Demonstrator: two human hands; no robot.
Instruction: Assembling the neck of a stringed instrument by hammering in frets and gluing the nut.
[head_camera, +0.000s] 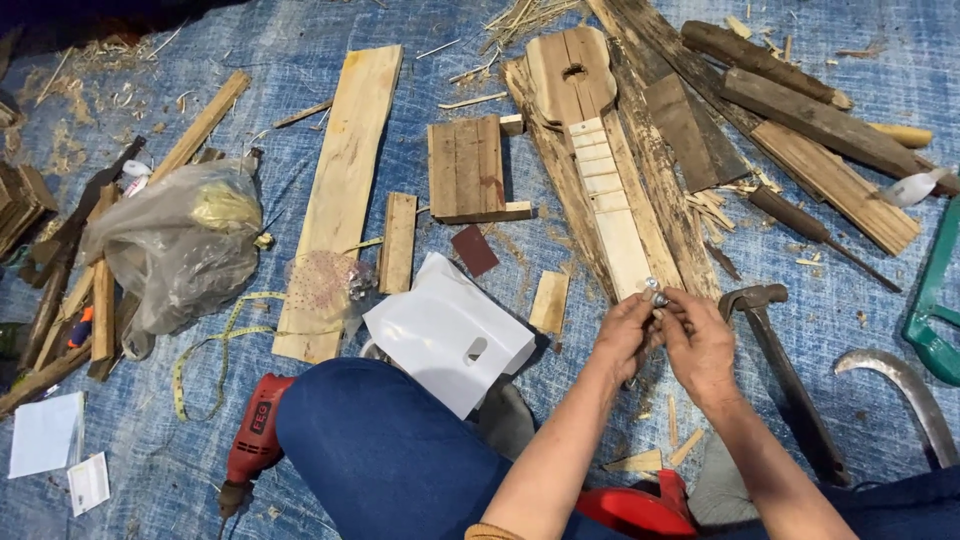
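Observation:
A small wooden guitar-shaped piece (590, 130) with a sound hole and a fretted neck lies on a blue tarp, its neck end toward me. My left hand (625, 335) and my right hand (697, 340) meet at that neck end, both pinching small shiny metal parts (655, 293) between the fingertips. The parts are partly hidden by my fingers.
A claw hammer (775, 350) lies right of my right hand, a curved blade (900, 385) and green saw frame (935, 290) farther right. A white plastic bag (445, 330), red drill (255, 430), planks (345, 180), wood scraps, a tape measure and a clear bag (180, 240) lie left.

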